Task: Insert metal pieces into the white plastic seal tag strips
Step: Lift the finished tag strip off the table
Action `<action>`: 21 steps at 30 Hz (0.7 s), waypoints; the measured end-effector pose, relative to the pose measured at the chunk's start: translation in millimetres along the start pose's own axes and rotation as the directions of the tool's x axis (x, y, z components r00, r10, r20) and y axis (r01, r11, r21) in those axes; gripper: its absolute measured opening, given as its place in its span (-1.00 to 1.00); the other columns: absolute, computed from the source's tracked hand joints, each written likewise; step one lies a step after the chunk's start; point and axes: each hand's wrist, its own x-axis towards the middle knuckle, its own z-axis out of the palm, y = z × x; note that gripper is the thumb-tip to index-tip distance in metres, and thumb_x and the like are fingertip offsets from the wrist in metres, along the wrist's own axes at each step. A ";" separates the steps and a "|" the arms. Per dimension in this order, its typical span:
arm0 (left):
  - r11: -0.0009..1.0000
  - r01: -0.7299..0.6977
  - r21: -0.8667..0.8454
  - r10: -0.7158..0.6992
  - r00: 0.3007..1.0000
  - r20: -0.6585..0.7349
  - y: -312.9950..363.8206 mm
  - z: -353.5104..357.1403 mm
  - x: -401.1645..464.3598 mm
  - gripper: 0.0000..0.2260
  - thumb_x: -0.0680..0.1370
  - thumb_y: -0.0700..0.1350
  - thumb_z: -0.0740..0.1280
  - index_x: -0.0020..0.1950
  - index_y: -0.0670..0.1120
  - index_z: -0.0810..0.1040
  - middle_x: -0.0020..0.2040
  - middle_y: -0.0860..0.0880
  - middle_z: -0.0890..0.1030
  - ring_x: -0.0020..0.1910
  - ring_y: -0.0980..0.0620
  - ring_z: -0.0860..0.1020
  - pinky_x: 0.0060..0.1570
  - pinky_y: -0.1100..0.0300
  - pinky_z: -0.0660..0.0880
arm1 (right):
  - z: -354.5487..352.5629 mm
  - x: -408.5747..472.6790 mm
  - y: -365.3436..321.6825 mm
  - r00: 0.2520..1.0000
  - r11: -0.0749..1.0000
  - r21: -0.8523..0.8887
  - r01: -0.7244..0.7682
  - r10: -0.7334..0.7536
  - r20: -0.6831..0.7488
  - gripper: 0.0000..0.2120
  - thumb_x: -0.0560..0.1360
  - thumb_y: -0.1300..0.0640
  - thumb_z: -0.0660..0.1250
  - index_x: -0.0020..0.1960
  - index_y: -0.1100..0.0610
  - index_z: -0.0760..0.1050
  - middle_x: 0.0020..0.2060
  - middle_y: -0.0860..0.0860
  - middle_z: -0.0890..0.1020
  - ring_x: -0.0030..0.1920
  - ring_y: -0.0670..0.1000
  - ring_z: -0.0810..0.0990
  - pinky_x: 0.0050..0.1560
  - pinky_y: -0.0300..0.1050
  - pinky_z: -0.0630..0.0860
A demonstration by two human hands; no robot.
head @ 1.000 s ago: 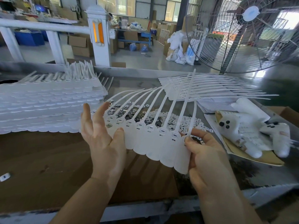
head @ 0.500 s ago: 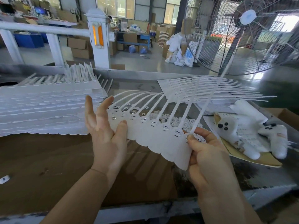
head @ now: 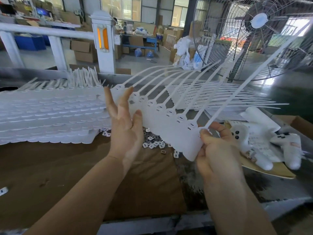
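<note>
Since the earlier frame the strip of seal tags has risen off the table, its tails now fanning toward one o'clock, the right hand pinching its near end while the spread left hand backs the far end (probably to inspect the slots), above the loose metal pieces.

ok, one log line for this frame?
step: strip handling | right hand: pinching seal strip at end tag | left hand: open, backing strip | metal pieces: loose on table
</note>
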 end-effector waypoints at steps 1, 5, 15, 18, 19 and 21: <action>1.000 0.006 0.007 -0.007 0.999 0.031 -2.2 3.6 1.6 -0.56 0.60 -0.27 0.14 0.43 0.04 0.21 0.51 -0.05 -0.25 0.17 0.65 0.00 -0.07 0.76 0.11 | 3.8 5.9 2.3 1.000 1.000 0.007 0.004 -0.004 -0.012 -0.72 0.54 0.39 0.19 -0.09 0.00 0.41 -0.25 0.02 0.62 -0.19 -0.02 0.62 -0.15 -0.16 0.58; 0.996 0.061 0.069 -0.069 0.989 0.129 -13.0 13.8 1.4 -0.61 0.61 -0.18 0.16 0.43 0.02 0.24 0.53 -0.04 -0.12 0.30 0.29 0.07 0.00 0.70 0.08 | 16.2 33.0 11.5 0.994 0.996 -0.052 0.066 -0.071 -0.088 -0.73 0.54 0.35 0.23 -0.11 -0.03 0.38 -0.21 0.01 0.60 -0.45 -0.14 0.45 -0.51 -0.34 0.41; 0.960 0.063 0.271 -0.160 0.922 0.353 -41.9 21.6 -14.2 -0.84 0.56 -0.19 0.27 0.08 -0.03 0.58 0.10 0.13 0.42 0.17 0.14 0.40 0.08 0.49 0.20 | 61.7 109.9 43.2 0.976 0.993 0.078 0.086 -0.068 -0.208 -0.78 0.52 0.44 0.09 0.01 0.15 0.34 -0.14 0.10 0.49 -0.22 0.04 0.44 -0.35 -0.18 0.39; 0.960 0.034 0.276 -0.142 0.914 0.380 -43.1 18.3 -9.9 -0.87 0.56 -0.14 0.28 0.01 0.04 0.59 0.06 0.17 0.46 0.14 0.17 0.41 0.15 0.34 0.31 | 75.6 126.0 48.4 0.966 0.958 0.285 0.007 0.067 -0.248 -0.82 0.58 0.29 0.06 -0.14 0.08 0.32 -0.28 0.03 0.43 -0.34 0.02 0.37 -0.31 -0.11 0.31; 0.961 0.022 0.277 -0.133 0.912 0.388 -43.9 15.9 -8.5 -0.88 0.56 -0.12 0.28 0.00 0.07 0.58 0.03 0.20 0.46 0.12 0.19 0.40 0.13 0.35 0.33 | 78.3 134.3 51.1 0.961 0.938 0.346 -0.027 0.120 -0.250 -0.82 0.59 0.24 0.06 -0.17 0.09 0.32 -0.31 0.02 0.42 -0.36 0.02 0.36 -0.31 -0.14 0.30; 0.960 -0.002 0.279 -0.114 0.909 0.401 -46.9 10.1 -5.5 -0.90 0.55 -0.09 0.29 -0.03 0.11 0.56 -0.03 0.27 0.43 0.09 0.24 0.39 0.06 0.47 0.30 | 82.2 148.8 54.8 0.942 0.916 0.394 -0.079 0.198 -0.270 -0.76 0.59 0.18 0.05 -0.25 0.10 0.29 -0.34 0.02 0.41 -0.37 0.03 0.36 -0.31 -0.18 0.29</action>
